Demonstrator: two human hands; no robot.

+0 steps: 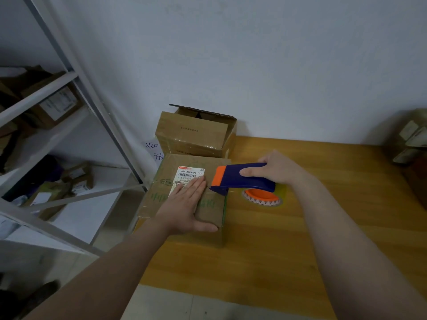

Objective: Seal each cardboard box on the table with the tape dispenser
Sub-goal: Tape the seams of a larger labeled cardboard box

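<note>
Centre of frame: you are pressing your left grip [184, 204], fingers flat, holding nothing, on the near box [159, 197] | your right grip [275, 169] is clutching the tape dispenser [242, 179] at its right edge | judging 1 box underway; the open-flapped box [194, 135] behind is waiting unsealed.

The tape dispenser [242, 179] is deep navy blue with a bright orange front edge. Its tape roll [262, 199] has an orange core ringed by a white and dark zigzag pattern. The near cardboard box [210, 211] is brown with green printing and a white label [190, 173] bearing black barcode stripes and a red corner. The box behind [194, 135] is plain brown. The tabletop [265, 250] is honey-yellow wood grain.
</note>
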